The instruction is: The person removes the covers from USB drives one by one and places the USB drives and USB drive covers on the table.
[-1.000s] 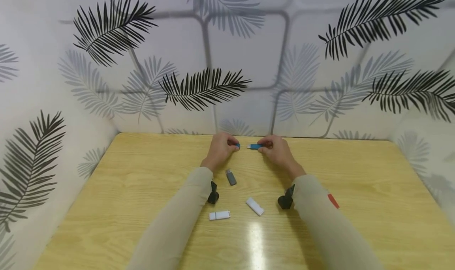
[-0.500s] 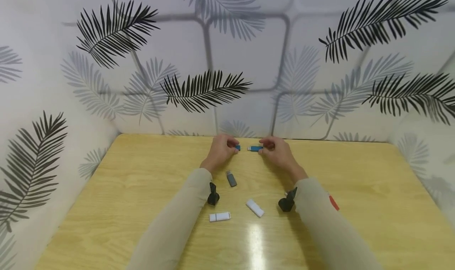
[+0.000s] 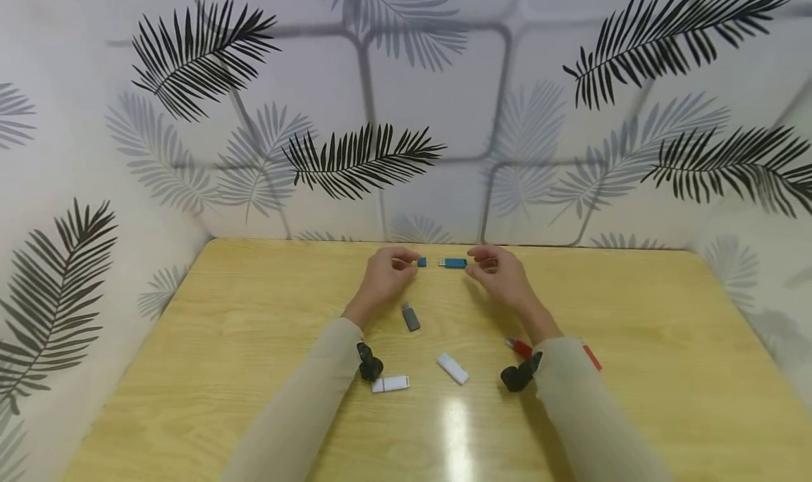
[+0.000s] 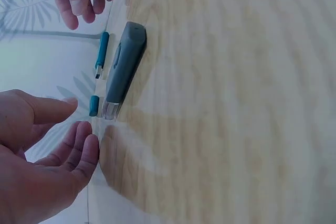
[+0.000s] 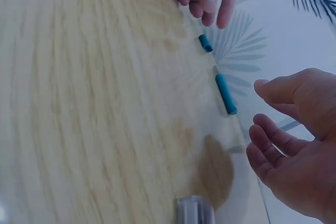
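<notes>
A blue USB stick lies near the table's back edge, its metal plug pointing left. Its small blue cap lies a short way to the left, apart from the plug. Just left of the cap, my left hand has its thumb and fingers parted, holding nothing. My right hand is beside the stick's right end, thumb and fingers spread. Both wrist views show a gap between each hand and the blue pieces. A grey USB stick lies nearer me, below the cap in the head view.
Two white USB sticks, one with a band and one plain, lie nearer the front. A red USB stick is partly hidden by the right wrist camera. Another red piece shows beside the right sleeve. A patterned wall stands behind the table.
Both hands have let go: the left of the blue cap, the right of the blue USB stick. Each hand has drawn back slightly outward. The red USB stick has come into fuller view.
</notes>
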Motion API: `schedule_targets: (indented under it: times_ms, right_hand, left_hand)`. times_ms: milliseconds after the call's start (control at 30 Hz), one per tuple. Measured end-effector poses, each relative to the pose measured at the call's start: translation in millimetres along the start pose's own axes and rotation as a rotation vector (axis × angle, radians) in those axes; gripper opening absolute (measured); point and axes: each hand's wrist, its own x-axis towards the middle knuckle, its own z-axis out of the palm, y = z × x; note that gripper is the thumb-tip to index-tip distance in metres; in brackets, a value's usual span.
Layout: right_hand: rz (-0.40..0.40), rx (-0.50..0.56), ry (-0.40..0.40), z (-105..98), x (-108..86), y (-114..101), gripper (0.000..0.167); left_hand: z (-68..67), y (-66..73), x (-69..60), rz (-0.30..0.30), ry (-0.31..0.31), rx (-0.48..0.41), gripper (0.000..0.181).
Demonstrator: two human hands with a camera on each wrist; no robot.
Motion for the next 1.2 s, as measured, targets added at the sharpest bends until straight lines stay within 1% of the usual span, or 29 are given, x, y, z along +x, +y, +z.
schedule_targets:
  times_ms: [67, 267, 400, 533, 667, 800, 900, 1033, 1100, 1200]
  right_hand:
    - [-0.006, 0.011, 0.011, -1.2, -4.2, -5.8, 0.031]
    - [-0.013, 0.032, 0.030, -5.7, -17.4, -17.1, 0.031]
    - [-0.016, 0.035, 0.046, -7.6, -28.0, -21.2, 0.032]
    - [-0.019, 0.053, 0.050, -7.1, -39.0, -25.7, 0.032]
    - [-0.028, 0.087, 0.059, -4.6, -48.2, -29.3, 0.031]
    - [-0.042, 0.116, 0.069, -1.8, -56.2, -32.6, 0.030]
    - [-0.050, 0.129, 0.069, 0.7, -62.4, -34.1, 0.029]
    - [-0.072, 0.136, 0.082, 5.0, -69.1, -35.0, 0.026]
    - [-0.084, 0.143, 0.086, 7.2, -72.1, -36.0, 0.026]
    - [-0.099, 0.126, 0.088, 10.2, -76.2, -37.9, 0.026]
  left_hand:
    - [-2.1, 0.6, -4.4, 0.002, 0.002, -0.019, 0.022]
    - [-7.5, 2.7, -19.2, 0.034, -0.015, -0.097, 0.023]
    - [-11.3, 8.7, -28.0, 0.058, -0.026, -0.108, 0.024]
    - [-14.5, 14.4, -38.2, 0.067, -0.037, -0.112, 0.025]
    - [-15.7, 16.8, -48.0, 0.070, -0.043, -0.110, 0.025]
    - [-16.1, 17.8, -55.0, 0.069, -0.024, -0.088, 0.024]
    - [-16.3, 16.5, -59.1, 0.050, -0.019, -0.069, 0.024]
    - [-14.6, 12.0, -62.8, 0.018, -0.039, -0.026, 0.023]
    - [-13.4, 10.4, -64.3, 0.010, -0.054, 0.026, 0.023]
    - [-11.5, 9.9, -65.3, 0.002, -0.077, 0.119, 0.025]
